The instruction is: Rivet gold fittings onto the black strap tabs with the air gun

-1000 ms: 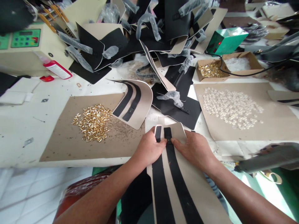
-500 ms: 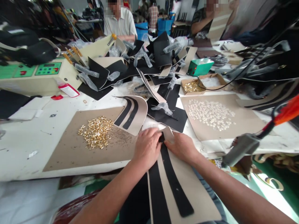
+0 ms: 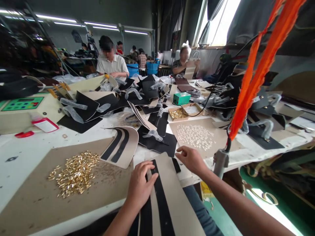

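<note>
A beige panel with two long black strips (image 3: 182,200) slopes from my lap up to the table's front edge. My left hand (image 3: 141,182) grips it near its far end, thumb and fingers on the black strip. Whether some fingers lie beneath the panel is hidden. To the right of the panel, my right hand (image 3: 192,160) hovers off it with bent fingers slightly apart; I see nothing in them. A dark piece (image 3: 176,165) sticks out by the panel's far right corner. Another striped panel (image 3: 120,146) lies curled just beyond my left hand.
Gold metal fittings (image 3: 76,175) lie heaped on a brown sheet at left. Small clear-white pieces (image 3: 194,136) spread over another sheet. Black panels with plastic-wrapped handles (image 3: 133,95) pile up behind. An orange strip (image 3: 253,75) hangs above a grey tool (image 3: 221,162) at right. Two people sit across.
My right hand has let go of the panel and moved right, away from its edge. My left hand still holds the panel. The view has tilted up and swung to the right.
</note>
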### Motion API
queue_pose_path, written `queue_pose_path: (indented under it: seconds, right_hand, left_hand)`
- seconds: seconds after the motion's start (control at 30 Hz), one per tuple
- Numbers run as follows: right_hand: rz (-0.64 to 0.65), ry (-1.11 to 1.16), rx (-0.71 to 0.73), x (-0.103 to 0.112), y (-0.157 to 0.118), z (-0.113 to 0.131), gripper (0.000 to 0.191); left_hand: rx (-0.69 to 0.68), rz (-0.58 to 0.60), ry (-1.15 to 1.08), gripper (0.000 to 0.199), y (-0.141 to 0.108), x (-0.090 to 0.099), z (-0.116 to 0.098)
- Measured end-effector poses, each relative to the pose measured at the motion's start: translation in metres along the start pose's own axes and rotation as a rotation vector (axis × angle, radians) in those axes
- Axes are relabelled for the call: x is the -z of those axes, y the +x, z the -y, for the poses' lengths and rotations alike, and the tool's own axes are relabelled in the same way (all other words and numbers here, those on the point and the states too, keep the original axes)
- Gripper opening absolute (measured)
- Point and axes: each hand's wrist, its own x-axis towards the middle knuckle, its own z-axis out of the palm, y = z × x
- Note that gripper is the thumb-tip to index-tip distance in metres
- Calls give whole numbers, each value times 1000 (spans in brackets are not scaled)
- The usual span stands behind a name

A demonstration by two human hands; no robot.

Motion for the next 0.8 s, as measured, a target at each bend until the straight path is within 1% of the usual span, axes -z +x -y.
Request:
queue_pose_path:
  seconds: [0.03, 0.1, 0.2, 0.37, 0.5, 0.63, 0.8]
  right_hand:
    - [-50, -36, -23, 6, 6, -11, 29]
    - [-102, -135, -54, 15, 21, -28, 30]
    - [-107, -229, -79, 20, 43, -38, 32]
    - [-59, -369, -52, 15, 70, -33, 30]
    - [19, -471, -35, 15, 83, -31, 27]
    - [100, -556, -13, 16, 96, -29, 27]
    - [178, -618, -17, 19, 112, -25, 22]
  left_hand:
    - [-3, -4, 1, 13, 0, 0, 0]
    - [-4, -9, 2, 12, -1, 0, 1]
    - [7, 1, 4, 13, -1, -1, 1]
    - [17, 6, 17, 13, -2, -1, 0]
    - [14, -9, 24, 15, -2, -1, -1]
    - [28, 5, 35, 15, -2, -2, -1]
    - [24, 1, 34, 19, -3, -4, 2]
